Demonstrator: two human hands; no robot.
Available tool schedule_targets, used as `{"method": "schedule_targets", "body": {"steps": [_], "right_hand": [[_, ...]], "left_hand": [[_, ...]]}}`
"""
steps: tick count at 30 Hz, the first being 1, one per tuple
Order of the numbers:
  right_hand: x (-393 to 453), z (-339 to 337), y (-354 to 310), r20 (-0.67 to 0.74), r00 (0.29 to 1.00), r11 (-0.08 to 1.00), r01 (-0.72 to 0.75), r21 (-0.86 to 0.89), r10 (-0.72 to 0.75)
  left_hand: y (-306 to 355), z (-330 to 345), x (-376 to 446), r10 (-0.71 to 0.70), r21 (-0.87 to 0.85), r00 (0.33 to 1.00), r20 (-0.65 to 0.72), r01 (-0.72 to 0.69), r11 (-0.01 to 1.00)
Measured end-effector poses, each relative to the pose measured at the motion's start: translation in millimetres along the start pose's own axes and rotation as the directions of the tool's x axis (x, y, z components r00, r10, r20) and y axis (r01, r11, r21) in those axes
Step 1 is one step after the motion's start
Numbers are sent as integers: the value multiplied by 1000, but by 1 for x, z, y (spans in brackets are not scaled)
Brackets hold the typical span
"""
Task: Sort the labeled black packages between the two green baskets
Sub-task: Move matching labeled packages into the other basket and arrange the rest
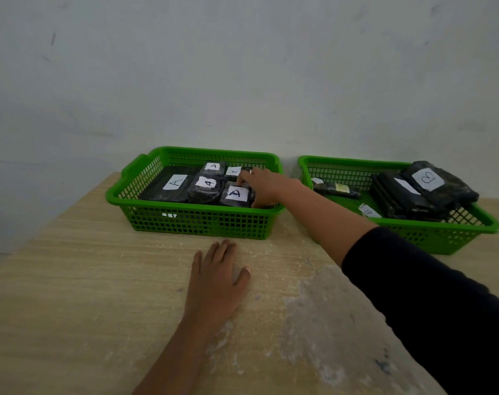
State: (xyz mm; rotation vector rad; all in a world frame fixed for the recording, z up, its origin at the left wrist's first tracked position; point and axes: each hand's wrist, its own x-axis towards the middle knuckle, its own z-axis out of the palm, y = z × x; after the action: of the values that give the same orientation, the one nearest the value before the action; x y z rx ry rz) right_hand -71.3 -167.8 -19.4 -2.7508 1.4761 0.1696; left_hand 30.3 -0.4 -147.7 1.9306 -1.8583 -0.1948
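Note:
Two green baskets stand side by side at the table's far edge. The left basket point(185, 220) holds several black packages with white "A" labels. My right hand point(261, 188) reaches into its right end, fingers around the near-right "A" package point(235, 195). The right basket point(453, 233) holds a stack of large black packages, the top one point(439, 183) labelled "B", plus a small package point(335, 190) and a loose "B" label point(369, 211). My left hand point(217, 280) lies flat on the table in front of the left basket, holding nothing.
The baskets sit against a pale wall point(242, 81). The wooden table point(85, 295) has white scuffed patches at the front right. Its left edge runs diagonally at the left.

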Motion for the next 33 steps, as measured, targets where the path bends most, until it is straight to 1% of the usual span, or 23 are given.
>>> {"method": "schedule_targets", "body": {"steps": [1,2,5,7,11,15,17,19,21,23,24,25,27,28,29,30,31,33], "right_hand": [[1,0,0,-6,1000,1000,5,4,-5],[2,-1,1,22,1000,1000,8,14,-8],[3,-11,4,174,985,999,3,54,-13],[4,-11,3,185,982,997,9,78,-23],[5,3,-4,65,998,987,10,163,-20],[2,-4,-4,72,996,988,35,153,-46],[-7,-19,2,50,996,965,57,256,-72],[-19,-40,14,-55,995,924,97,369,-82],[-31,-60,37,-192,981,920,104,378,-32],[-41,-70,69,-252,964,943,4,333,84],[-46,-69,87,-232,961,952,-75,297,149],[-51,-65,103,-168,964,954,-161,255,207],[-60,-43,129,60,952,937,-306,166,300],[-65,-28,136,166,931,924,-351,150,326],[-69,-12,140,242,912,910,-376,172,331],[-72,5,145,266,909,901,-379,212,320],[-73,18,148,242,924,899,-356,253,297],[-76,34,154,147,957,894,-287,344,251]], "left_hand": [[0,0,0,-2,3,1000,1,2,1000],[0,0,0,-5,4,1000,2,5,1000],[0,0,0,-6,-1,1000,-1,6,1000],[0,0,0,-5,-2,1000,-3,5,1000],[0,-1,0,-12,-6,1000,7,12,1000],[1,-1,-1,-11,-10,1000,15,11,1000],[0,-1,-1,-9,-9,1000,13,9,1000],[0,-1,0,-6,-7,1000,16,6,1000],[-1,0,0,-8,-1,1000,21,8,1000],[-1,0,0,-12,3,1000,29,12,1000],[-1,0,1,-15,6,999,33,15,1000],[-1,0,1,-19,10,999,38,19,1000],[1,-1,2,-23,20,999,42,22,1000],[1,-2,2,-23,24,999,39,23,999],[2,-2,2,-23,28,999,34,22,999],[2,-2,2,-22,31,999,28,22,999],[2,-3,1,-22,31,999,24,21,999],[2,-3,1,-22,35,999,28,21,999]]}}
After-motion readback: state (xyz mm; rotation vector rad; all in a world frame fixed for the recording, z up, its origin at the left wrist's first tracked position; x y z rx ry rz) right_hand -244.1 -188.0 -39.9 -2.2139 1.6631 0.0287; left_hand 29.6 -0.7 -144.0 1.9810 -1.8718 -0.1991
